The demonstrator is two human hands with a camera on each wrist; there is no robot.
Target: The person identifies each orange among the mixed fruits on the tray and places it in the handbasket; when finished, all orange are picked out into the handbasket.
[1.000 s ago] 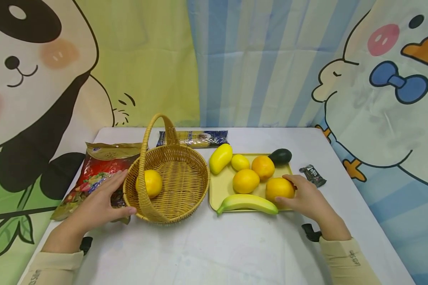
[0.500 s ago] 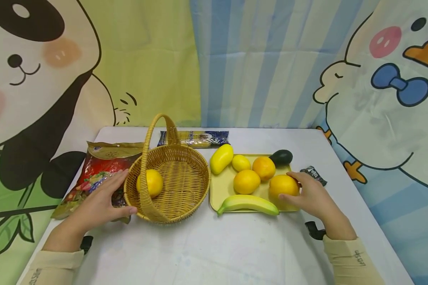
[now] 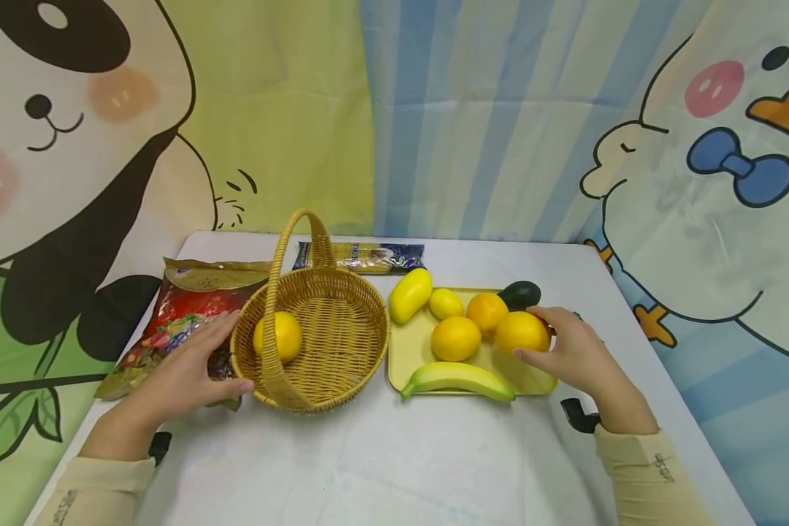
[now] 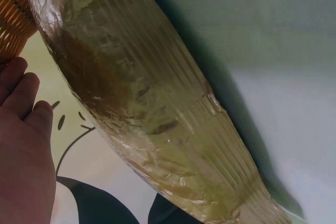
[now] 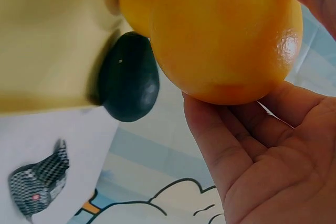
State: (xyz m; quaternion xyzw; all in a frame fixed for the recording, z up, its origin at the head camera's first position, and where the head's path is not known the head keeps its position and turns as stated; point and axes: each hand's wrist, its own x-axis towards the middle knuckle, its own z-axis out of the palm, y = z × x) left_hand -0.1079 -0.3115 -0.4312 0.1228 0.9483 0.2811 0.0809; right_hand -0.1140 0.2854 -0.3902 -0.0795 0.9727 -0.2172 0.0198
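Observation:
My right hand [image 3: 585,356] holds an orange [image 3: 522,332] between thumb and fingers, just above the right side of the yellow tray [image 3: 408,358]. In the right wrist view the orange [image 5: 226,35] fills the upper middle, near a dark green avocado [image 5: 129,77]. Several other fruits lie on or at the tray: a banana [image 3: 459,378], a mango [image 3: 410,295], a lemon [image 3: 446,303] and two more oranges [image 3: 456,338]. My left hand [image 3: 180,372] lies at the left side of a wicker basket [image 3: 342,343], fingers fairly straight, thumb at its rim. One orange [image 3: 283,337] sits inside the basket.
A red and gold snack bag [image 3: 200,299] lies left of the basket, partly under my left hand. Behind the basket is a blue and yellow packet [image 3: 375,258]. A small black checked packet [image 5: 39,182] lies beyond the tray. The basket's tall handle [image 3: 279,285] arches upward.
My right hand has lifted the orange slightly up off the tray, uncovering the tray's near right corner. My left hand has stayed at the basket. The head view has shifted slightly.

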